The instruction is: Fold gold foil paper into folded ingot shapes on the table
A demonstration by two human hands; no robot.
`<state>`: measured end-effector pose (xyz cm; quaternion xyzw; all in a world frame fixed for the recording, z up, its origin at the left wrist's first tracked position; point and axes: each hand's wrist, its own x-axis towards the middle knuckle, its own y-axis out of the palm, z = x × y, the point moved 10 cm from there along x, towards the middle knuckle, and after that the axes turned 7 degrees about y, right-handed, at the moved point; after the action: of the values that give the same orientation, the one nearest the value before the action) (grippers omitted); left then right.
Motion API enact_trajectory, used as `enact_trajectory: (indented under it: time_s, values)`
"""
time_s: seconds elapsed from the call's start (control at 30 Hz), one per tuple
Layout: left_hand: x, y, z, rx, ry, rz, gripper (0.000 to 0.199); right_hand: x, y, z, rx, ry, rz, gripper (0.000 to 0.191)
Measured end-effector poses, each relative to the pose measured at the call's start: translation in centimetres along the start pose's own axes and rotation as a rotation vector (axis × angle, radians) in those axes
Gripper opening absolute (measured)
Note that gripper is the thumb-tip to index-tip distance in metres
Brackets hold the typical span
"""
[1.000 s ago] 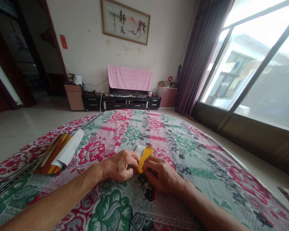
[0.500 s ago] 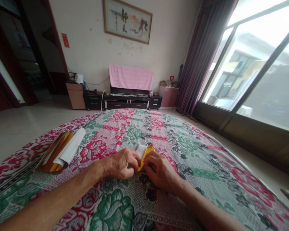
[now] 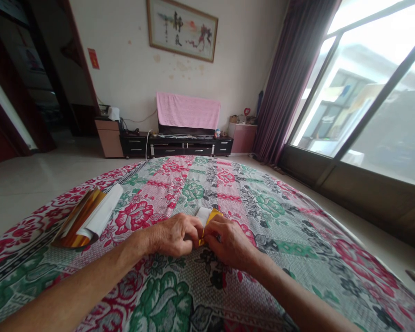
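Note:
Both my hands work on a small piece of gold paper [image 3: 215, 214] with a white side, resting on the flowered tablecloth [image 3: 193, 190]. My left hand [image 3: 180, 234] pinches its left edge, fingers curled. From the other side my right hand [image 3: 228, 237] is closed on the gold part, its fingertips close to those of my left hand. The fingers cover much of the paper, so its folds are partly hidden. A white flap [image 3: 203, 214] shows just beyond my left fingers.
To the left on the cloth lies a curled stack of gold and white sheets [image 3: 90, 216]. Beyond the table stands a low black cabinet [image 3: 180, 151] under a pink cloth [image 3: 188, 110]. A purple curtain [image 3: 280, 83] hangs beside the window at right.
My right hand has shifted slightly left, closer to my left fingers, and covers more of the gold paper. The left hand stays nearly in place.

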<state>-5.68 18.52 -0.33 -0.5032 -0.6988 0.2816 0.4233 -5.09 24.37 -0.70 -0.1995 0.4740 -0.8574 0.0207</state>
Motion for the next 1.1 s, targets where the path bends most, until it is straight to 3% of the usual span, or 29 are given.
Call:
enact_trajectory:
  time_s: [0.3,0.57,1.1]
  values:
    - [-0.4,-0.6,1.4,-0.079,-0.098,-0.038,0.030,0.1,0.3,-0.3,-0.023,0.025,0.004,0.013]
    - [-0.2,-0.4,1.5,-0.006,-0.050,-0.098,0.019,0.1,0.1,-0.3,-0.011,0.037,0.006,0.013]
    - [-0.2,0.0,2.0,0.045,-0.072,-0.084,0.010,0.2,0.0,-0.2,-0.020,0.022,0.000,0.012]
